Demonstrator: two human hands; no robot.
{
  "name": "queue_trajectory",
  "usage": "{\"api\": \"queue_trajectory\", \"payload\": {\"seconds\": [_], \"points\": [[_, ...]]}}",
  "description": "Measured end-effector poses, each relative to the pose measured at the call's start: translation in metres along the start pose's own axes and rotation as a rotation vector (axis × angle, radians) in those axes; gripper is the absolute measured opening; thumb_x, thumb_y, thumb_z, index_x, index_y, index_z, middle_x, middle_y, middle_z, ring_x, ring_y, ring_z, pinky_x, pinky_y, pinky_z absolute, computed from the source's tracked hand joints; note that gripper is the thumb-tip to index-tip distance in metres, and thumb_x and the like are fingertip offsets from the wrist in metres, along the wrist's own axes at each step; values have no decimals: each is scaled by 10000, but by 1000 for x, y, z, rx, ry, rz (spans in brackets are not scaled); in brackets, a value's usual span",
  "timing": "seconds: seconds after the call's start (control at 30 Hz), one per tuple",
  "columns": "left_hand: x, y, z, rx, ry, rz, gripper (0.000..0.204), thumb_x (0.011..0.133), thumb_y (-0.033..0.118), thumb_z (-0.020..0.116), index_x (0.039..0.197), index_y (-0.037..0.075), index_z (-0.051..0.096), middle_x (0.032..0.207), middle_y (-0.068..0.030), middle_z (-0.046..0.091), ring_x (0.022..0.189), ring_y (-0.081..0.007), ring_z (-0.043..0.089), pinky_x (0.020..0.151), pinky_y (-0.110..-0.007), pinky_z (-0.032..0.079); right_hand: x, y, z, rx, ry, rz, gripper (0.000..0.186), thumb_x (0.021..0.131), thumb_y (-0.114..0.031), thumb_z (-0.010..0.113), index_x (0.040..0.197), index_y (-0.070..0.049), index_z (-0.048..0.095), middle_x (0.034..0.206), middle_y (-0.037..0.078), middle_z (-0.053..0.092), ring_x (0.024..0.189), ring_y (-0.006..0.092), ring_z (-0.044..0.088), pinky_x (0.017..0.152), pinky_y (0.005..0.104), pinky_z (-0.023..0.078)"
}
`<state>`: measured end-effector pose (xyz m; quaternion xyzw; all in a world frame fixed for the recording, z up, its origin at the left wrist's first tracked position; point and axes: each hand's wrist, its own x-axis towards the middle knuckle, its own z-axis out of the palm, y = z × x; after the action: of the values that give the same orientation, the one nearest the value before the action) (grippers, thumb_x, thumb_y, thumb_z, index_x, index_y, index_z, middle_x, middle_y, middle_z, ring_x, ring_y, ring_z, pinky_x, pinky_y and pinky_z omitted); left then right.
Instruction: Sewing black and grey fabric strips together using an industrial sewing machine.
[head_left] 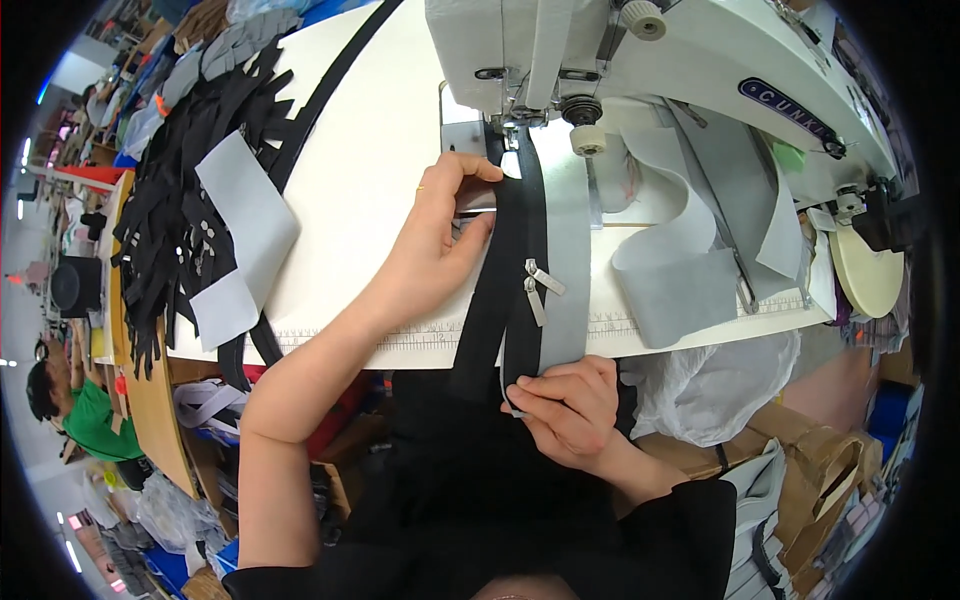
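A long black zipper (515, 235) runs under the presser foot (511, 160) of a white sewing machine (680, 50), its two tapes spread apart toward me. Two silver zipper pulls (537, 290) lie on its right tape. Along that tape is a grey fabric strip (568, 220), its near end past the table edge. My left hand (440, 230) has bent fingers and thumb closed on the zipper's left edge, close beside the foot. At the table's front edge, my right hand (570, 408) pinches the near end of the zipper and grey strip together.
Left on the white table (370, 130) is a heap of black zippers (190, 200) with a grey fabric piece (250, 220) on it. More grey fabric (680, 285) lies right. A clear plastic bag (690, 395) hangs below. A person in green (95, 420) is far left.
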<state>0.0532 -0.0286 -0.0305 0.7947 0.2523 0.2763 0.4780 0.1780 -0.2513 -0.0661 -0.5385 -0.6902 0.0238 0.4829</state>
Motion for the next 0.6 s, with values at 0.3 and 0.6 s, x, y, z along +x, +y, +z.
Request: {"api": "queue_trajectory", "payload": {"seconds": [0.3,0.6], "points": [[4,4,10,30,223,1,127,875,-79,724,950,0,789,1173,-106,684,1065,-203,682,852,-280,575,0,1,1,4,23,-3,345,639,-93,895,971,-107,802,944,-17,734,774,154,644,755,324,396],[6,8,6,0,156,-115,267,892,-87,670,1081,43,806,1212,-60,650,1068,-133,636,857,-245,532,12,-3,-4,-7,7,28,310,645,-77,889,941,-105,799,903,-21,717,758,149,643,762,332,385]]}}
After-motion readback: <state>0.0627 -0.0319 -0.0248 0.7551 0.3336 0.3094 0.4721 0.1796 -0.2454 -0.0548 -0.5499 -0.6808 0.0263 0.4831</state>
